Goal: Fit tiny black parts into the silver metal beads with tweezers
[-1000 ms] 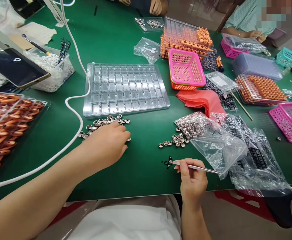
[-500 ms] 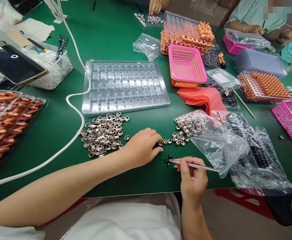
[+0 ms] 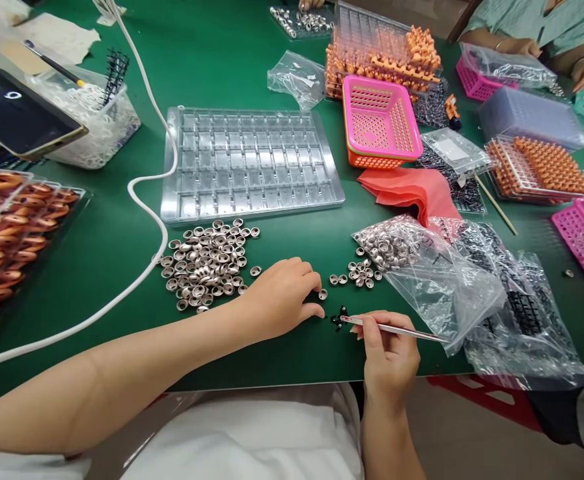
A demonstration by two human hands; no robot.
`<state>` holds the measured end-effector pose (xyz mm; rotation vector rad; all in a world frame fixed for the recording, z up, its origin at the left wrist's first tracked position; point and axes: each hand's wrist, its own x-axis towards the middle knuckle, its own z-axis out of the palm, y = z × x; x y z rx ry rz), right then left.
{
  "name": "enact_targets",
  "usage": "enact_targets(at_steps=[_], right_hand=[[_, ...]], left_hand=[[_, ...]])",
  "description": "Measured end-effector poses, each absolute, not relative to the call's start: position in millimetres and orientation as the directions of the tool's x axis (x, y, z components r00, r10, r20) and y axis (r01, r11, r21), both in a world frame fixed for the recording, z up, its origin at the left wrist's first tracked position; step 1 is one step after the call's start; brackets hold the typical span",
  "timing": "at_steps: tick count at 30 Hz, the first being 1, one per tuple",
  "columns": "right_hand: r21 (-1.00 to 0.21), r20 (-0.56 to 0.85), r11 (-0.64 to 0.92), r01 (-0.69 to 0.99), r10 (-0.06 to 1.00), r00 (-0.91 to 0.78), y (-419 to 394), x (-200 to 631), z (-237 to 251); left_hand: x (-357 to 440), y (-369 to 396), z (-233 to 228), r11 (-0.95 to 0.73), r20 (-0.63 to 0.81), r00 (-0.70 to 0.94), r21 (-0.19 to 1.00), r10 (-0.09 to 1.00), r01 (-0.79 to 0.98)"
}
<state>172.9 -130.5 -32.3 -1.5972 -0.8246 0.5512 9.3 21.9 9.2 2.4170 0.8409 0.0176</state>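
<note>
Green matting (image 3: 252, 80) covers our workbench, where our left hand (image 3: 282, 297) pinches one metal eyelet (image 3: 323, 294) beside the loose eyelet pile (image 3: 207, 263), while our right hand (image 3: 389, 357) grips tweezers (image 3: 397, 329) pen-style, tips at tiny black parts (image 3: 338, 320).

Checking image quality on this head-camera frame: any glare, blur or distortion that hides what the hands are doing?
Head view: even light, soft shadows; glare on the clear plastic compartment tray and the crinkled clear bags; table edges bow from the wide lens; left hand at the small silver metal rings and right hand holding thin metal tweezers are sharp; the tiny black parts are too small to make out.
</note>
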Motion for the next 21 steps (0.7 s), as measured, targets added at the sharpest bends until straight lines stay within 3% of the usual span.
enact_targets(at_steps=[11,21], right_hand=[[-0.978,0.089,-0.055,0.201,0.761,0.643,-129,172,-29],[-0.98,0.155,0.053,0.19,0.807,0.569,-126,172,-28]], left_hand=[[7,30,-1,-0.659,-0.092,0.881,0.63,0.463,0.412],[8,29,-5,-0.648,-0.055,0.874,0.649,0.483,0.399]])
